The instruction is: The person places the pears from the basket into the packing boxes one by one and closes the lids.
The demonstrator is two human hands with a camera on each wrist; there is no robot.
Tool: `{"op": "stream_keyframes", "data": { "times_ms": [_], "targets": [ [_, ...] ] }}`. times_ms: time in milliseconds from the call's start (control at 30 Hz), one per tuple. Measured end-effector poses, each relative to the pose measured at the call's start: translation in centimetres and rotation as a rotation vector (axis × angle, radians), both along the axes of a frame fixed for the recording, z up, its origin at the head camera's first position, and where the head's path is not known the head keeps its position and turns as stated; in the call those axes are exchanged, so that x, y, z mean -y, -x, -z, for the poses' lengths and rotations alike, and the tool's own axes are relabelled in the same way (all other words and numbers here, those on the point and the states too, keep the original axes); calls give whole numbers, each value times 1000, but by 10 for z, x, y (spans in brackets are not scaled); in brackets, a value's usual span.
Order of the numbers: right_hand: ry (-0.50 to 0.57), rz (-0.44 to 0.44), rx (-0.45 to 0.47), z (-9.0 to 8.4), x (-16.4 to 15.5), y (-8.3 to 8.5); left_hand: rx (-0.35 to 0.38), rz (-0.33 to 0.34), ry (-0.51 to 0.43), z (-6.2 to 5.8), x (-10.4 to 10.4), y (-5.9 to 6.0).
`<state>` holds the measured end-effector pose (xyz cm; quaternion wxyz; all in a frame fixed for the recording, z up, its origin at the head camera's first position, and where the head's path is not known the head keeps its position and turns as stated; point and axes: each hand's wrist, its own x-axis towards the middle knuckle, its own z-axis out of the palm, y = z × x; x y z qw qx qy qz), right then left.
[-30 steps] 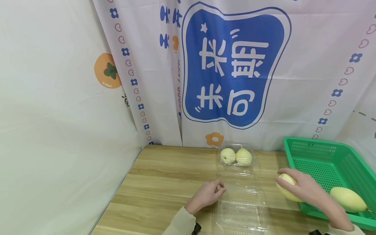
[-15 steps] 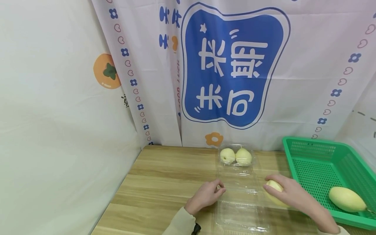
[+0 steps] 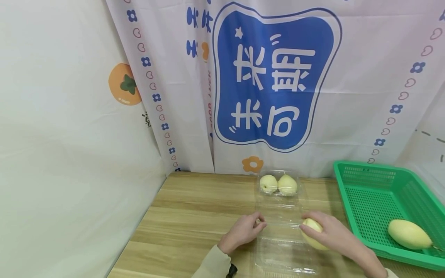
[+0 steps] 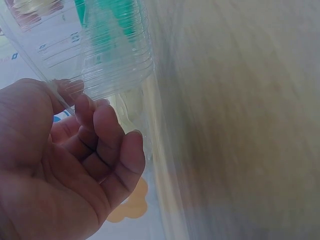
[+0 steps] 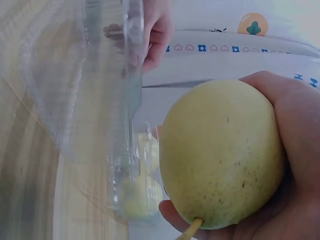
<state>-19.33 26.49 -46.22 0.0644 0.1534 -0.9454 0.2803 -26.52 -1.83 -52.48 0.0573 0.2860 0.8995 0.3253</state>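
Note:
My right hand point(image 3: 332, 231) grips a pale yellow pear point(image 5: 220, 155) with a brown stem, close over the right side of a clear plastic clamshell container point(image 3: 283, 253). Speckles dot the pear's skin in the right wrist view. The container lies open on the table, its tray nearer me and its lid stretching away. At the container's left edge is my left hand point(image 3: 243, 228), fingers curled. In the left wrist view, the left hand's thumb and fingertips pinch the rim of the clear plastic point(image 4: 107, 65).
Behind the open container, a clear box point(image 3: 263, 193) holds two pears point(image 3: 287, 185) near the table's back edge. To the right stands a green basket point(image 3: 342, 185) with another pear point(image 3: 410, 234) in it. A printed curtain point(image 3: 361, 77) hangs behind the wooden table point(image 3: 187, 216).
My right hand has carried the pear left, from the green basket's near-left side to the open container. My left hand has stayed at the container's left edge.

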Motion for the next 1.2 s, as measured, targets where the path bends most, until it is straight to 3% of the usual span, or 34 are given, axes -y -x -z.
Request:
{"op": "stream_keyframes", "data": {
  "times_ms": [133,467,667,1200],
  "targets": [
    [-2,1,-41,5,7,0,-17,-2,1,0,-1,0],
    [46,-37,-15,12,22,-1,-39,-5,2,0,0,-2],
    [31,-73,-48,20,29,-1,-55,-9,10,0,-1,-2],
    [5,-199,-41,29,41,-4,-32,-10,11,-1,0,-2]
  ]
}}
